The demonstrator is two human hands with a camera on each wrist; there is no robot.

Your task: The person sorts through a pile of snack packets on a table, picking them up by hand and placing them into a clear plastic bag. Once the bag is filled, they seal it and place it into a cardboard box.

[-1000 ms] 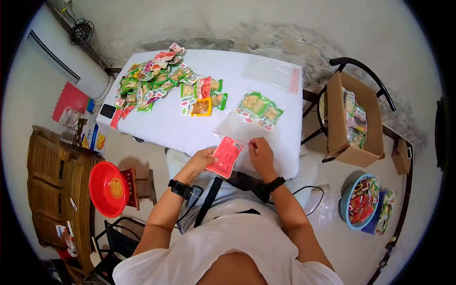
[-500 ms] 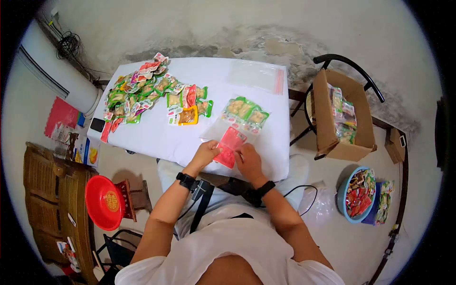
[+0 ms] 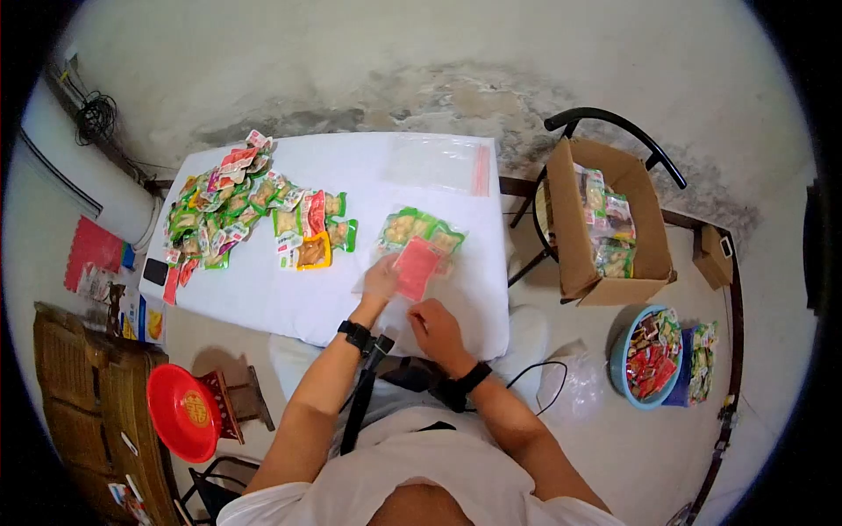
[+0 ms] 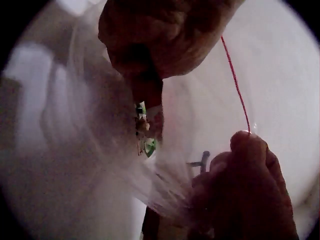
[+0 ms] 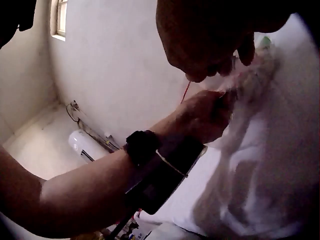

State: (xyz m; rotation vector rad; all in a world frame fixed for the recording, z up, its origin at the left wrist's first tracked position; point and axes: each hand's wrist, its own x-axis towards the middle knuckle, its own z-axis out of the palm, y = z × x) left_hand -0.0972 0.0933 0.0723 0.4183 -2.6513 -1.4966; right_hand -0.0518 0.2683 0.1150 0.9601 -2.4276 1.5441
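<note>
My left hand [image 3: 379,282] grips a flat red food packet [image 3: 417,267] at its left edge, at the mouth of a clear zip bag. Green snack packets [image 3: 405,224] lie inside the bag's far part, just beyond the red one. With thumb and fingertips my right hand [image 3: 438,329] pinches the near edge of the bag. In the left wrist view, the clear bag [image 4: 115,145] spreads wide, its red zip line [image 4: 235,82] running down to the right hand's fingertips [image 4: 245,137]. The left hand's fingers [image 4: 150,45] reach in over the opening.
A heap of mixed snack packets [image 3: 224,206] covers the table's left end, with a small group [image 3: 314,252] beside it and a phone [image 3: 155,272] at the edge. Clear bags [image 3: 430,162] lie at the back. To the right stand a carton [image 3: 605,291] and a blue basin [image 3: 619,368].
The red packet has moved forward from in front of the bag to overlap it and the green packets. My right hand has come to the bag's near edge. The head view has shifted.
</note>
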